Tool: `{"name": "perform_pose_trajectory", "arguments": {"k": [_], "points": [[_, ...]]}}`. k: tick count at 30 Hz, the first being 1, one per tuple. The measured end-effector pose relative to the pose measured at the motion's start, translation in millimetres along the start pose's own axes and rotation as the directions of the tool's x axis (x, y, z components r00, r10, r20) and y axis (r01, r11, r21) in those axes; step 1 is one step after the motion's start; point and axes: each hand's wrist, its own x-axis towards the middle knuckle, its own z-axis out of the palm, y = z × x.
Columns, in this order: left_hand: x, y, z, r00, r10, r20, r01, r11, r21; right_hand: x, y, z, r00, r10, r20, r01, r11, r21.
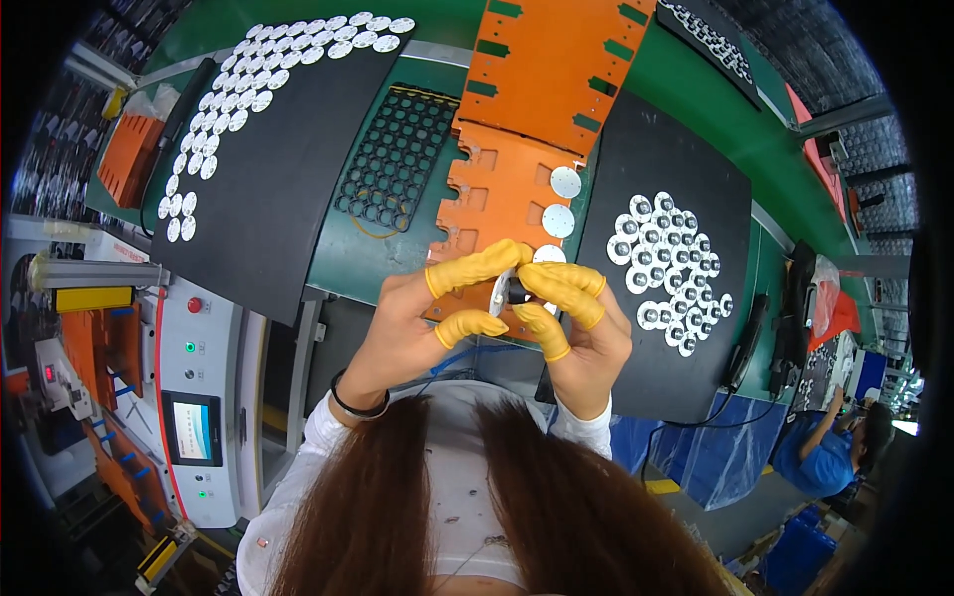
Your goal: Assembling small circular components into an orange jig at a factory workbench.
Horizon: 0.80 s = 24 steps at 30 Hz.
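In front of my chest, both hands meet over a small white disc (499, 294) with a black round part (516, 291) on its face. My left hand (402, 323), in yellow finger cots, is closed on the disc's edge. My right hand (586, 338), in the same cots, has its fingers closed around the black part's side. Fingers partly hide both pieces. Just beyond lies an orange fixture (467, 214) with cut-out pockets. Along its right side sit a far white disc (565, 182), a middle one (557, 221) and a near one (549, 258) partly behind my fingers.
A black mat (268, 189) at left bears rows of white discs (238, 99). Beside it lies a black grid tray (397, 149). On the right mat (636, 129) are clustered discs with dark domes (676, 258). A machine with a screen (192, 429) stands left; a person in blue (820, 457) is right.
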Motion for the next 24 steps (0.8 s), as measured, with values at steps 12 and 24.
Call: {"name": "perform_pose_trajectory", "arguments": {"k": [12, 24], "points": [[0.8, -17.6, 1.1, 0.993, -0.107, 0.043, 0.115, 0.927, -0.356, 1.7, 3.1, 3.3, 0.996, -0.087, 0.023, 0.09, 0.982, -0.169], [0.6, -15.9, 8.7, 0.961, -0.271, -0.057, 0.227, 0.889, -0.398, -3.8, 11.2, 5.9, 0.978, -0.19, 0.082, 0.207, 0.879, -0.43]]}}
